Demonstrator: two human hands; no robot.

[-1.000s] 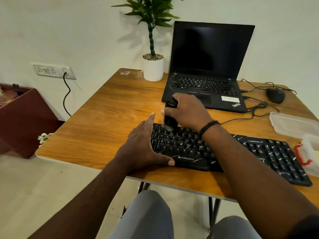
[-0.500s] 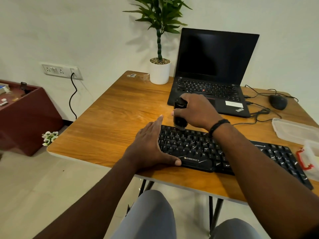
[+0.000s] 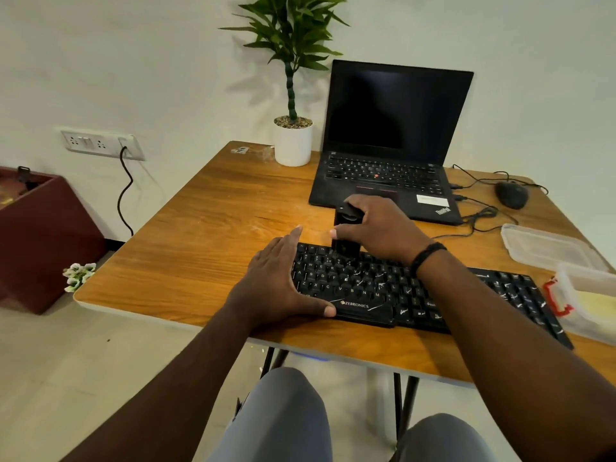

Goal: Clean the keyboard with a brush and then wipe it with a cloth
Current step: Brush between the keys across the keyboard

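A black Zebronics keyboard (image 3: 366, 288) lies near the front edge of the wooden table (image 3: 206, 248). My right hand (image 3: 380, 228) grips a black brush (image 3: 345, 235) upright, its lower end on the keyboard's top key rows at the left. My left hand (image 3: 280, 281) lies flat against the keyboard's left end, fingers straight, thumb along its front edge. No cloth shows clearly; a pale yellow thing lies in the container at the far right.
An open black laptop (image 3: 390, 155) sits behind the keyboard, a potted plant (image 3: 293, 141) to its left. A mouse (image 3: 511, 194) and cables lie at back right. Clear plastic containers (image 3: 550, 245) stand at the right edge. A maroon box (image 3: 40, 235) stands on the floor.
The brush in my right hand has shifted a little away from me, from the upper key rows to the keyboard's back edge. My left hand stays on the keyboard's left end.
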